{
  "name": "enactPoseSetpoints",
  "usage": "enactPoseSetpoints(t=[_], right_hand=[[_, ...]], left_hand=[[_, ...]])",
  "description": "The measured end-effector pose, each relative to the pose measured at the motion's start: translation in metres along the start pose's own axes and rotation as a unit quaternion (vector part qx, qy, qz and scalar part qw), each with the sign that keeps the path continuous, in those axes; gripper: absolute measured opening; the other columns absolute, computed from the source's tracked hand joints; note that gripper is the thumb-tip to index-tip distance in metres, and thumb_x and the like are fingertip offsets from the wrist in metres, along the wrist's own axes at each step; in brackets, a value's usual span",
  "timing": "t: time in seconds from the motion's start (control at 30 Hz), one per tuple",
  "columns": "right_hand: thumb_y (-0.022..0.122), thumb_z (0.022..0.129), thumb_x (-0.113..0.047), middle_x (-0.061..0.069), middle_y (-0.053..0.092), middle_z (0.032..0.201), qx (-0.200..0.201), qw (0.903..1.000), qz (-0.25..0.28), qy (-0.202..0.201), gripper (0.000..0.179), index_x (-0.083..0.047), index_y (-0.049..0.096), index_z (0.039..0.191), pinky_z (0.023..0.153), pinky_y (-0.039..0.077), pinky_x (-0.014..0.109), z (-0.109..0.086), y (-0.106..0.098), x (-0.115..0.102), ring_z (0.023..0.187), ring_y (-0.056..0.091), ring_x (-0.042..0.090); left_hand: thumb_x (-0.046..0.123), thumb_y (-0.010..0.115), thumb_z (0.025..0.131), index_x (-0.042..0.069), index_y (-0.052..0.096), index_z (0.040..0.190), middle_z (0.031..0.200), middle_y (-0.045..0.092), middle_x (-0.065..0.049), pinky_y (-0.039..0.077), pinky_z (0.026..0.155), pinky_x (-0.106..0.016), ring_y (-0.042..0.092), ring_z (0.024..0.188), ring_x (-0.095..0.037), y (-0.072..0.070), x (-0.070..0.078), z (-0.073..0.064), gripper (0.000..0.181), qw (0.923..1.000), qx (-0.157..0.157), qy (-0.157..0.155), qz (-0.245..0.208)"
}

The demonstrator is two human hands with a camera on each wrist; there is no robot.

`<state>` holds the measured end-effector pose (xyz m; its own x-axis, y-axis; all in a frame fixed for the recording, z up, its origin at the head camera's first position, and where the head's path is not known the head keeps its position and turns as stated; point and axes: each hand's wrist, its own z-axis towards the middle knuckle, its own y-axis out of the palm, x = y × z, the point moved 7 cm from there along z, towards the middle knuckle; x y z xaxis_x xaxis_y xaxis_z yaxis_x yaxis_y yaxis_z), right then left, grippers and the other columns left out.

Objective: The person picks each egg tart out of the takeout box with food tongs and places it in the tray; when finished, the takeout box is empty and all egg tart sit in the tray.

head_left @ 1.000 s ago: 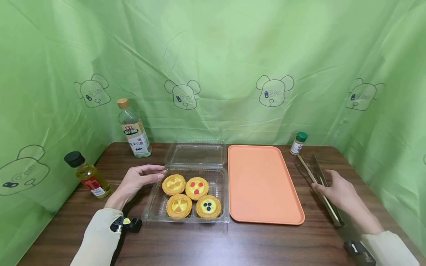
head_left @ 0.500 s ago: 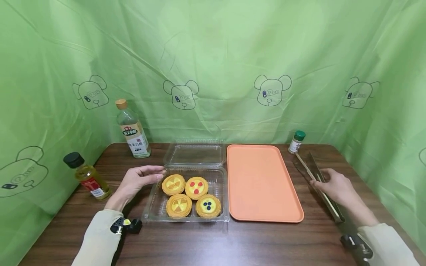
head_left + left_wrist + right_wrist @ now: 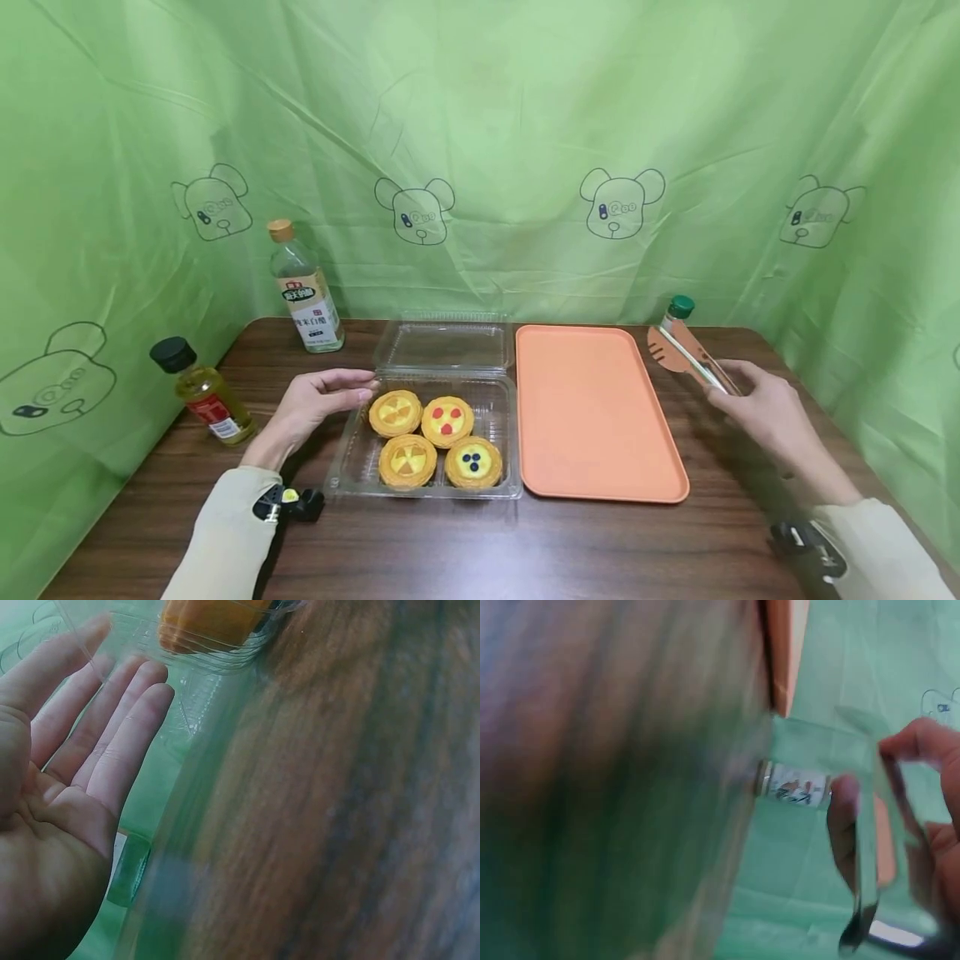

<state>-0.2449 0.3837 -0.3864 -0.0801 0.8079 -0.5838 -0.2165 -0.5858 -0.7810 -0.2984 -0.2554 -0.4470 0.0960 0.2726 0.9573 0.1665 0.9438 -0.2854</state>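
Note:
My right hand [image 3: 768, 408] grips a pair of metal tongs [image 3: 693, 358], held above the table with their slotted ends pointing forward and left. In the right wrist view, the tongs [image 3: 866, 847] sit between thumb and fingers. My left hand [image 3: 307, 412] touches the left edge of a clear plastic container [image 3: 351, 467], its fingers nearly straight. Inside the lidded box lie several tarts: two with orange-yellow wedges, such as the front-left tart [image 3: 407, 461], a red-dotted tart [image 3: 447, 422] and a blue-dotted tart [image 3: 473, 463]. The container's lid [image 3: 446, 343] is folded back.
An orange tray [image 3: 600, 412] lies right of the container. A small green-capped spice jar [image 3: 680, 308] stands behind the tongs, partly hidden. At left are a vinegar bottle [image 3: 307, 296] and a black-capped oil bottle [image 3: 208, 400]. Green cloth [image 3: 510, 125] surrounds the wooden table [image 3: 420, 550].
The tongs, lying on the table before, have been lifted in my right hand, and their slotted ends now show. My left hand stays at the container's edge.

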Motion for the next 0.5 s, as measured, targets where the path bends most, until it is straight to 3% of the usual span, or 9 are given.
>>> enactPoseSetpoints(t=[0.1, 0.23, 0.5], right_hand=[[0.077, 0.1, -0.035, 0.024, 0.074, 0.105, -0.008, 0.9996, 0.014, -0.023, 0.057, 0.001, 0.061, 0.141, 0.052, 0.053, 0.03, 0.003, 0.002, -0.018, 0.063, 0.072, 0.022], [0.081, 0.096, -0.04, 0.012, 0.077, 0.098, -0.016, 0.9982, 0.003, -0.058, 0.054, -0.007, 0.068, 0.136, 0.058, 0.052, 0.027, 0.006, 0.007, -0.042, 0.071, 0.069, 0.015], [0.086, 0.093, -0.03, -0.007, 0.073, 0.087, -0.041, 0.9865, 0.015, -0.158, 0.034, -0.019, 0.076, 0.125, 0.063, 0.051, 0.024, 0.009, 0.023, -0.098, 0.075, 0.065, 0.011]], left_hand=[[0.025, 0.088, 0.091, 0.003, 0.075, 0.129, 0.123, 0.077, -0.01, 0.054, 0.096, -0.023, 0.073, 0.112, -0.015, 0.0, -0.001, -0.001, 0.046, 1.0, 0.001, -0.002, -0.004], [0.025, 0.088, 0.091, 0.003, 0.075, 0.129, 0.123, 0.077, -0.01, 0.054, 0.096, -0.023, 0.073, 0.112, -0.015, 0.001, -0.001, 0.0, 0.046, 1.0, -0.001, -0.003, -0.004], [0.026, 0.088, 0.091, 0.004, 0.075, 0.129, 0.123, 0.077, -0.01, 0.055, 0.095, -0.023, 0.073, 0.112, -0.015, 0.0, 0.001, -0.001, 0.045, 1.0, 0.0, 0.0, 0.004]])
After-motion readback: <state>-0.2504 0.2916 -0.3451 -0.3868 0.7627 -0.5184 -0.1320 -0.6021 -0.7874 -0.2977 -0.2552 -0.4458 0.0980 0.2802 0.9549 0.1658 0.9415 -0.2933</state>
